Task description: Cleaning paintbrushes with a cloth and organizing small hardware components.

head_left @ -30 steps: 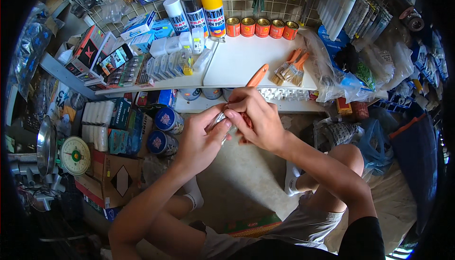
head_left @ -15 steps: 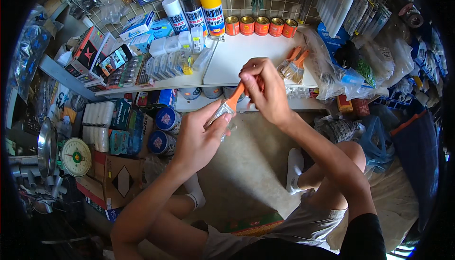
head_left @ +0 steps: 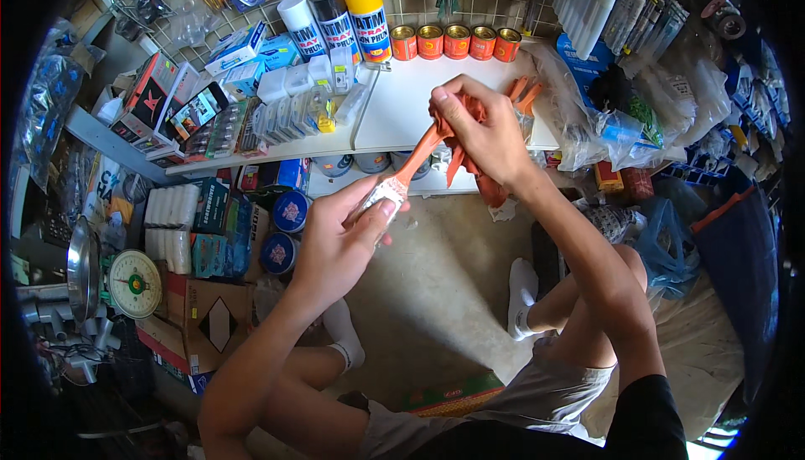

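My left hand (head_left: 344, 233) grips a paintbrush (head_left: 417, 156) by its metal and bristle end, thumb across it. The brush's orange handle slants up to my right hand (head_left: 482, 133), whose fingers are bent round its top end along with a red-orange mass (head_left: 466, 166) that I cannot make out clearly, with pieces hanging below the fingers. More orange-handled brushes (head_left: 527, 98) lie behind my right hand on the white shelf (head_left: 402, 99), partly hidden by it.
Spray cans (head_left: 366, 24) and small red tins (head_left: 457, 45) line the shelf's back. A propped phone (head_left: 193, 112) and small packages stand left. Below are tubs (head_left: 289, 213), a dial scale (head_left: 134, 284) and cardboard boxes (head_left: 210, 326). Plastic bags (head_left: 654, 116) crowd the right.
Both hands have moved apart along the brush, my right upward and right, my left a little left. The red-orange mass now shows around my right hand, where it was not visible before.
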Tool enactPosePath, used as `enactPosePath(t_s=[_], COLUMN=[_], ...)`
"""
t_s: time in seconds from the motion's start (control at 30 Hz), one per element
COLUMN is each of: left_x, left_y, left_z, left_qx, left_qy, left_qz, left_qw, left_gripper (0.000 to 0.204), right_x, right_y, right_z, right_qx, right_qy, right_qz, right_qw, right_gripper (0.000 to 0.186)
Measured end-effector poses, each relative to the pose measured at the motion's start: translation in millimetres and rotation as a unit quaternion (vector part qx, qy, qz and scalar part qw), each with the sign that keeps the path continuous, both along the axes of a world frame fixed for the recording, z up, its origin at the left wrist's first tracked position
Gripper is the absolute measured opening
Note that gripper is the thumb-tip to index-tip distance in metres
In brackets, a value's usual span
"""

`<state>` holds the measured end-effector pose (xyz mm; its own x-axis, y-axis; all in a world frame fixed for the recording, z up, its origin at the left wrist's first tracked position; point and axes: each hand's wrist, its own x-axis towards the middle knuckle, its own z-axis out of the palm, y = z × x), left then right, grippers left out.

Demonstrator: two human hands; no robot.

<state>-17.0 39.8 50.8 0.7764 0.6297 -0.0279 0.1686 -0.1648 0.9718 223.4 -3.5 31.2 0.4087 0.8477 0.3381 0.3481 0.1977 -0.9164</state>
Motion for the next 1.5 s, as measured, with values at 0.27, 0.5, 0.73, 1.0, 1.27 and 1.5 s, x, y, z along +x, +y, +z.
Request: enactPosePath(t_s=[0.27, 0.5, 0.73, 1.0, 1.27, 1.5], left_x=[-0.8, 6.2, 7.3, 10.9, 8.1, -5.5], left_y=[7.6, -9.6, -6.2, -5.2, 7.6, 15.4], left_z=[-7.8, -11.4, -9.6, -18.3, -3.5, -5.2], left_qx=[0.505, 0.511, 0.517, 0.508, 0.03, -0.012], left_qy=[0.053, 0.059, 0.062, 0.073, 0.037, 0.033], left_qz=[0.017, 0.022, 0.048, 0.034, 0.023, -0.012], left_qw=[0.861, 0.857, 0.853, 0.858, 0.999, 0.999], left_gripper=[0.024, 0.026, 0.022, 0.017, 0.024, 0.032], right_x=[-11.1, -62.8, -17.0, -80.2, -57.1, -23.4], right_y=[-16.8, -27.1, -9.7, -27.1, -26.0, -28.2], right_z=[-1.3, -10.9, -30.4, -24.5, -40.1, -49.6], right_qx=[-0.081, -0.005, -0.019, -0.102, 0.068, 0.113], right_qy=[-0.279, -0.3, -0.202, 0.084, -0.2, -0.384], right_qz=[-0.068, -0.083, -0.122, -0.025, 0.011, 0.061], right_qw=[0.954, 0.95, 0.972, 0.991, 0.977, 0.914], right_gripper=[0.041, 0.037, 0.04, 0.041, 0.022, 0.025])
